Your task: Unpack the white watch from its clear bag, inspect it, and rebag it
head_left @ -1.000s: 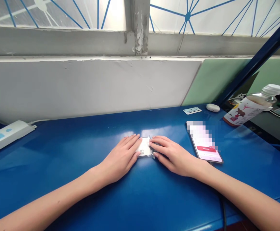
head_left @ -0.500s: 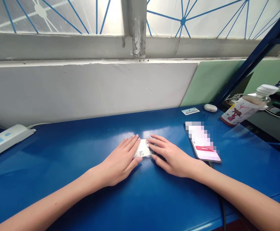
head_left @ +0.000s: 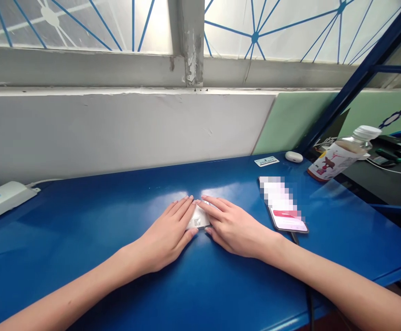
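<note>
A small flat white packet (head_left: 198,219) with a dark square code lies on the blue table (head_left: 110,207), partly covered by both hands. It looked wrapped in clear plastic a moment ago. My left hand (head_left: 171,235) rests flat over its left side, fingers stretched and held side by side, thumb at the near edge. From the right, my right hand (head_left: 236,226) lays its extended fingers across the packet's right part, with the thumb near its lower corner. Neither hand is closed around the packet. The fingertips of the two hands nearly meet at its top.
To the right lies a phone (head_left: 286,211) with a cable. Behind it are a small card (head_left: 267,161) and a white earbud case (head_left: 294,157). A drink bottle (head_left: 341,156) stands by the blue post (head_left: 352,82). A power strip (head_left: 7,200) sits at far left.
My right hand has slid left and now covers more of the packet. My left hand stays flat on it. The whole view has shifted slightly.
</note>
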`<state>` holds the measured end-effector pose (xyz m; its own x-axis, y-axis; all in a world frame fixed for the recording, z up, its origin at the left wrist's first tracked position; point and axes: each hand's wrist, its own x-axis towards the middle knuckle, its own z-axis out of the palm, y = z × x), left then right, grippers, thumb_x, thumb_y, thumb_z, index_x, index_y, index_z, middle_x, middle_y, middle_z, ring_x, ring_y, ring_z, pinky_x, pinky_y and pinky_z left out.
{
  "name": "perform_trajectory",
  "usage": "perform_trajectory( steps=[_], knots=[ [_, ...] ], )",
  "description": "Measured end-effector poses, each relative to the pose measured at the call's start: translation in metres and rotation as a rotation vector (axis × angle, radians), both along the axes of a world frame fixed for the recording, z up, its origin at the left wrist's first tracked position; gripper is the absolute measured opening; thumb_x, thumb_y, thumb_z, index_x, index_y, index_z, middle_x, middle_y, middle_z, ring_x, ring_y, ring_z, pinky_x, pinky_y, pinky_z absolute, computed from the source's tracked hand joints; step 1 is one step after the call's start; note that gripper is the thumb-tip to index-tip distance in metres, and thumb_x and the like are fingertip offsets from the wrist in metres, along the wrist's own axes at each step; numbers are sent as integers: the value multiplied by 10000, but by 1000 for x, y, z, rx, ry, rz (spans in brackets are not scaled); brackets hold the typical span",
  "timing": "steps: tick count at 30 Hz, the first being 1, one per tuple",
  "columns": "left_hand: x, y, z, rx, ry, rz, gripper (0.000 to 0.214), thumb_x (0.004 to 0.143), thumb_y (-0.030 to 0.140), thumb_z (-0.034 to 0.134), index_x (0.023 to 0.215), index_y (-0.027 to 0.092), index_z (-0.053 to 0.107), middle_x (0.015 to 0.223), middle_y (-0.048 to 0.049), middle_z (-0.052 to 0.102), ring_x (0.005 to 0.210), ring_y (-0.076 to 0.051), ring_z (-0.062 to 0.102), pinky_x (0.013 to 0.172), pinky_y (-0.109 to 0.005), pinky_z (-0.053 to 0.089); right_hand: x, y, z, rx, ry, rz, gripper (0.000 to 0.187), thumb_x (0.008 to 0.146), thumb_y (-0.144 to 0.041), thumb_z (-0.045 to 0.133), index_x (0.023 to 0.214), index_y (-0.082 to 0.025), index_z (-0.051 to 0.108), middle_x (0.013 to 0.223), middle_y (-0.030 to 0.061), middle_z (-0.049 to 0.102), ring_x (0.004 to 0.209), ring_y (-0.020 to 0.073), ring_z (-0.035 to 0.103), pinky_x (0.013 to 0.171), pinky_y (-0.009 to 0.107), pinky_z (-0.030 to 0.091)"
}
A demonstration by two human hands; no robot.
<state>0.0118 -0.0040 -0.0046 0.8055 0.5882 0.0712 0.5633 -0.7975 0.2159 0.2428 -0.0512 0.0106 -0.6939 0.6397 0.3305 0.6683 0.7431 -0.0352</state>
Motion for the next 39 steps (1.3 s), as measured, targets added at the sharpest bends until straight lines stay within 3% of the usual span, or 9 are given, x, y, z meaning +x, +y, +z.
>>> perform_trajectory(
  steps=[4, 9, 14, 20, 23, 27, 32, 39],
  knots=[
    [1, 0, 2, -5, 22, -2, 563, 1049, 403, 333, 1530, 111, 298, 1589, -180, 288, 1471, -308, 278, 1173, -498, 318, 1, 8, 7, -40, 0, 31, 346, 970, -203, 447, 1133, -52, 713, 1421, 199, 551, 1364, 323, 459, 1128, 475, 417],
    [2, 1, 4, 28, -15, -37, 540, 1044, 371, 369, 1535, 162, 284, 1574, -157, 345, 1452, -301, 331, 1165, -503, 333, 0, 18, 15, -102, 26, 68, 225, 867, -165, 575, 908, -64, 772, 1406, 197, 569, 1370, 346, 455, 1143, 451, 390],
    [2, 2, 1, 20, -5, -23, 539, 1048, 396, 331, 1514, 126, 321, 1562, -187, 353, 1456, -317, 319, 1159, -524, 334, 0, 13, 7, -150, 106, 6, 238, 874, -205, 582, 966, -79, 762, 1374, 178, 602, 1382, 323, 447, 1142, 433, 407],
    [2, 2, 1, -4, 33, -8, 569, 1051, 412, 313, 1529, 104, 280, 1584, -187, 311, 1476, -304, 275, 1181, -509, 301, -2, 3, -3, -51, 104, -56, 369, 962, -248, 470, 1104, -12, 715, 1373, 239, 580, 1362, 362, 460, 1133, 481, 412],
    [2, 1, 3, -17, 39, 0, 576, 1046, 423, 332, 1529, 113, 284, 1583, -181, 316, 1478, -306, 267, 1182, -512, 300, 7, 7, -2, -47, 184, -113, 318, 966, -233, 467, 1077, -86, 726, 1337, 209, 619, 1322, 347, 508, 1074, 527, 465],
    [2, 0, 4, -7, 23, -6, 581, 1043, 437, 345, 1539, 145, 266, 1583, -168, 323, 1477, -302, 275, 1179, -512, 306, 24, 19, -3, -17, 208, -178, 345, 947, -125, 448, 1236, -124, 636, 1352, 167, 613, 1313, 317, 515, 1043, 527, 487],
    [1, -1, 2, 5, -17, -12, 544, 1050, 395, 332, 1529, 143, 282, 1569, -170, 353, 1463, -308, 305, 1166, -516, 322, 28, 25, -12, -48, 201, -138, 512, 877, -5, 430, 1360, -136, 538, 1351, 172, 612, 1296, 295, 529, 1037, 517, 494],
    [4, -9, 1, 66, -66, -13, 462, 1048, 356, 357, 1456, 144, 399, 1464, -169, 493, 1366, -327, 439, 1109, -520, 402, 25, 26, -16, 0, 198, -89, 453, 882, -7, 450, 1296, -134, 581, 1257, 135, 677, 1188, 277, 604, 986, 456, 532]
  ],
)
